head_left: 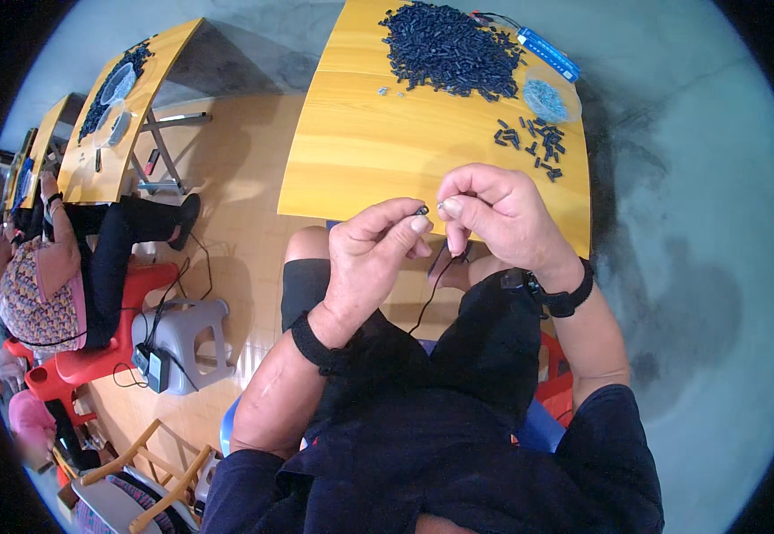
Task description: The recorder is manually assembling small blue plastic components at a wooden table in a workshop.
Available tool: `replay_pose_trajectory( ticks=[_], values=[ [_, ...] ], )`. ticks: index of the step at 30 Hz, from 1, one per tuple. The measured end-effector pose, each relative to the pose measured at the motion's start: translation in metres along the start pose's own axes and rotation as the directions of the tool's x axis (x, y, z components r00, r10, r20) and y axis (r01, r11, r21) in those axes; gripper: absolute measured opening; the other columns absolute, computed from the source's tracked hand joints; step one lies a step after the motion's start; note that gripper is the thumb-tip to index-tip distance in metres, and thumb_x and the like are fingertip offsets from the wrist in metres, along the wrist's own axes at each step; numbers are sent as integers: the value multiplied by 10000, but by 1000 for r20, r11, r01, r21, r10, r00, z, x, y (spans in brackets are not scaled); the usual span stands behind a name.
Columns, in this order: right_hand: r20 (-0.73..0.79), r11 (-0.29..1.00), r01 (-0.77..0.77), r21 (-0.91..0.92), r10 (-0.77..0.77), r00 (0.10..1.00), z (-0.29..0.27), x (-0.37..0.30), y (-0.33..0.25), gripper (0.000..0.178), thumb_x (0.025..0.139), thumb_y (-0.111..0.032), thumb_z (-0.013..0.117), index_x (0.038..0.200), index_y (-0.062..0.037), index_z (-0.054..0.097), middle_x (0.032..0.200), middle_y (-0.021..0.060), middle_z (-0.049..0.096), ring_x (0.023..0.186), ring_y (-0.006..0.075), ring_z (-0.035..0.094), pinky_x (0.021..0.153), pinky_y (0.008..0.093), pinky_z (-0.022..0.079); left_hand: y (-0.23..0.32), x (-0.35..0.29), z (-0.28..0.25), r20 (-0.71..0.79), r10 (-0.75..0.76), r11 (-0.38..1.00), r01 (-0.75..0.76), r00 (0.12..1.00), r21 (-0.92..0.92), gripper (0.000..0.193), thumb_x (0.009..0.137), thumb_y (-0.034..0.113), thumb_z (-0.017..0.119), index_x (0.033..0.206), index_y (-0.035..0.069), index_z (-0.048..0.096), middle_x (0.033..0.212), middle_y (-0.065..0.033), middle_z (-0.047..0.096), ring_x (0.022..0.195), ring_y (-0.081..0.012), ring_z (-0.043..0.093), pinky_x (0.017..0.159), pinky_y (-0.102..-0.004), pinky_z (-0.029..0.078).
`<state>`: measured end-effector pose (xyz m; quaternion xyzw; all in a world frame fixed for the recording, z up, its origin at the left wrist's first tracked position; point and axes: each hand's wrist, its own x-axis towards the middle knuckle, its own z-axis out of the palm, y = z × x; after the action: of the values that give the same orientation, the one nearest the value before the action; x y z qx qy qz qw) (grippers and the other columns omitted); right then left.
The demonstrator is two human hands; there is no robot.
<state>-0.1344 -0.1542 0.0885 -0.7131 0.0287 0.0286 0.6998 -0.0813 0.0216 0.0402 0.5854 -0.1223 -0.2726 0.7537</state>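
Observation:
Just in front of the table's near edge, both hands are raised close together over my lap. My left hand [374, 245] is closed in a pinch on a small black cylindrical piece [422, 211], its end turned toward the other hand. Opposite it, my right hand [498, 214] pinches a tiny shiny piece [440, 206] between thumb and fingertip, too small to name. The two pieces are a little apart. On the table lie a big heap of similar black pieces [449, 52] and, nearer, a loose scatter of several more [543, 141].
A clear bowl [547, 100] of small pale pieces stands by the yellow table's [360, 133] right edge, near a blue box [547, 53] with a cord. A dark cable [424, 307] hangs below my hands. To the left, another person [49, 276] sits at a similar table.

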Motion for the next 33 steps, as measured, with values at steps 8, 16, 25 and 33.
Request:
replay_pose_trajectory(
  ticks=[8,16,25,33],
  values=[
    [-1,993,23,-117,-23,1000,15,-20,-10,95,929,-35,524,940,19,601,734,15,605,596,63,584,542,206,481,1,-21,6,82,107,994,-109,991,22,177,908,30,612,1069,-31,650,866,-65,687,700,-94,632,630,-217,521],
    [16,970,18,-242,-15,1000,18,-28,-13,100,922,-40,528,939,14,611,712,27,607,590,65,586,515,216,475,7,-31,5,97,82,997,-83,992,6,157,904,24,618,1043,-36,658,833,-48,667,683,-73,617,623,-213,525],
    [155,889,92,-449,-25,988,18,-25,-25,115,881,-5,519,916,12,627,696,61,602,572,119,617,514,258,491,3,-38,-4,196,109,991,-121,974,50,204,876,-31,626,1079,-51,632,897,-84,674,711,-120,645,657,-231,548],
    [109,955,-29,-294,64,992,22,-32,-15,128,900,-27,510,930,4,630,643,41,594,505,78,576,412,239,500,7,-42,-5,180,54,980,-86,982,177,179,868,-43,622,1044,-43,652,863,-76,665,707,-108,652,640,-223,558]
  ],
)
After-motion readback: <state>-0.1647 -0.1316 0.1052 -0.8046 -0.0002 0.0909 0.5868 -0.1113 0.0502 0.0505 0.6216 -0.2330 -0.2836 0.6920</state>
